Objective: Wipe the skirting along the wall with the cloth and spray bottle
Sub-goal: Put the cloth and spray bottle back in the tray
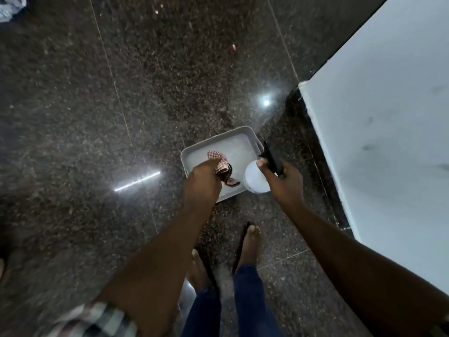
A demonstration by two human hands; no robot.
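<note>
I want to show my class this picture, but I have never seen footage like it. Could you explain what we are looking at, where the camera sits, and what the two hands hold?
There is no machine here: a camera worn on a person's head looks down at their own arms and bare feet. The left hand grips a red checked cloth. The right hand holds a white spray bottle by its black trigger head. Below them a white tray sits on the dark speckled stone floor. To the right stands a pale wall, with dark skirting along its foot.
</note>
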